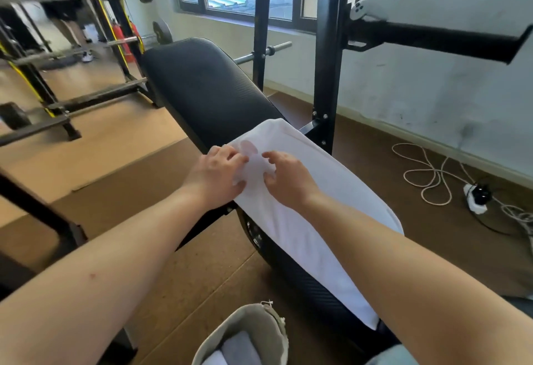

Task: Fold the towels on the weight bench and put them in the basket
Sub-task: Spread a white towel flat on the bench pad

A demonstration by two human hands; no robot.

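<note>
Both pinch towel | left hand | right hand | on weight bench

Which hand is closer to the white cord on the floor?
Right. The right hand pinches the towel on the side facing the cord; the left hand grips the towel beyond it, farther away.

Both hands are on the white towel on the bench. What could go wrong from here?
The left hand and right hand pinch the towel close together, so the fold may bunch or skew.
The towel seems to overhang the bench on the wall side; a pull could slide it onto the floor.
The basket already holds folded towels, so room may be tight.
</note>
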